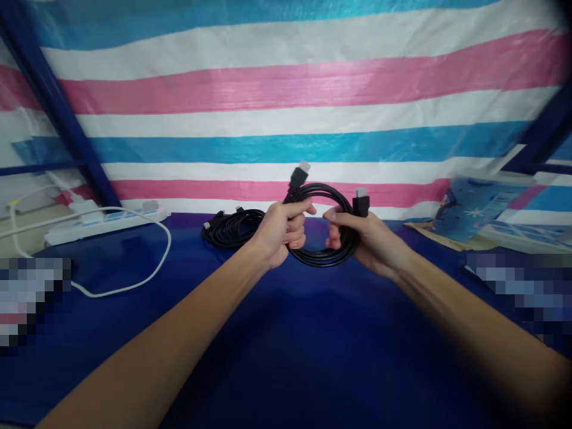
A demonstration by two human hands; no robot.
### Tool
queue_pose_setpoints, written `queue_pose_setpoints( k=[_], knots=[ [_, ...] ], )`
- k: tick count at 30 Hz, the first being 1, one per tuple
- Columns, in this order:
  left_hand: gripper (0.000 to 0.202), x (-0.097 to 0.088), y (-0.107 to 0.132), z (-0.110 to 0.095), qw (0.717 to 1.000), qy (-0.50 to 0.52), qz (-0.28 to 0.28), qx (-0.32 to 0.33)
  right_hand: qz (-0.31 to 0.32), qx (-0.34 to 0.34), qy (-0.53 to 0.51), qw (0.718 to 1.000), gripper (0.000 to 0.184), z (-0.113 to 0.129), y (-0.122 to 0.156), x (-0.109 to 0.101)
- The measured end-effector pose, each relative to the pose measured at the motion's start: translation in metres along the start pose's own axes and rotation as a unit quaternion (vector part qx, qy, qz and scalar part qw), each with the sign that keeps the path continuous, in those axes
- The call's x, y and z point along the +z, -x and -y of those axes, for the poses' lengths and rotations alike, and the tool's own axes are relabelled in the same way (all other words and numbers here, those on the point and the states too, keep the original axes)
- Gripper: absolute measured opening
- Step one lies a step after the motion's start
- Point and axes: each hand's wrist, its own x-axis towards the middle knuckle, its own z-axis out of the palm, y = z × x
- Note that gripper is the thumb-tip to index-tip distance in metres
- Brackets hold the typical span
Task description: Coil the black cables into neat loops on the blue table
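A black HDMI cable (322, 258), wound into a round coil, is held up over the blue table. My left hand (286, 229) has its fingers closed around the coil's left side, and one plug (299, 174) with a pale tip sticks up above it. On the coil's right side my right hand (357, 232) is closed too, with the other plug (361, 202) standing up beside the thumb. Behind my left hand, a second coiled black cable (230, 229) lies on the table, partly hidden by that hand.
At the back left lies a white power strip (107, 223) with a plugged-in charger, and a white cord (165, 262) loops onto the blue table (286, 345). A blue patterned bag (478, 205) stands at the back right. Striped sheeting (286, 89) hangs behind.
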Motion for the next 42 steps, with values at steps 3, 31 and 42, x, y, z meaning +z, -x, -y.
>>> queue_pose_setpoints(
  k=[3,31,42],
  knots=[
    [0.021,0.003,0.001,0.003,0.994,0.093,-0.027,0.046,0.006,0.015,-0.098,0.995,0.019,-0.010,-0.001,0.006],
    [0.021,-0.001,-0.006,0.009,0.982,0.139,-0.126,-0.012,0.061,-0.006,-0.150,0.987,0.025,0.004,0.013,0.015],
    [0.020,0.001,-0.003,0.016,0.991,0.101,0.014,-0.083,0.048,0.007,-0.059,0.997,0.035,0.007,0.014,0.013]
  ],
)
